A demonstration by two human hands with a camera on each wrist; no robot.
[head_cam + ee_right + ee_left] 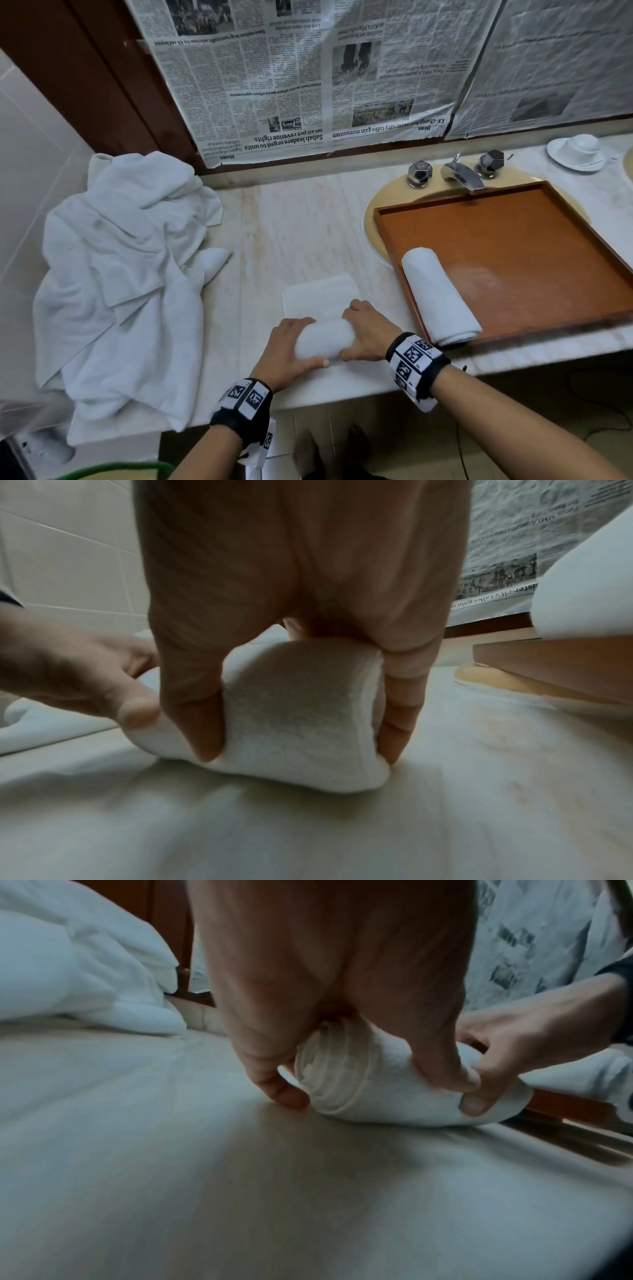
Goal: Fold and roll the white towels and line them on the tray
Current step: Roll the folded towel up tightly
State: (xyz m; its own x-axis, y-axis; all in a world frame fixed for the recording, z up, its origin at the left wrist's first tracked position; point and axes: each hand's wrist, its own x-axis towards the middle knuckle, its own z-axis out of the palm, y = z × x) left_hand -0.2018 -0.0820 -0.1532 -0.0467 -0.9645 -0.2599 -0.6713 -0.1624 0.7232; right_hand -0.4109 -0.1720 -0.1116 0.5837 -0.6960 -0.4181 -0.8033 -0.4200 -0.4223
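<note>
Fingers [400,712] of both hands curl round half-rolled white terry towel [323,337], near edge of pale marble counter [308,222]. Soft, light, springy; likely unrolls if released, so grip both ends. One finished white roll [440,296] lies at left of brown wooden tray [513,240].

Your left hand [291,346] and right hand [368,334] sit side by side, palms down, fingers curled forward and thumbs tucked near you, each a closed grip. Both forearms reach in from below, marker bands on the wrists.
</note>
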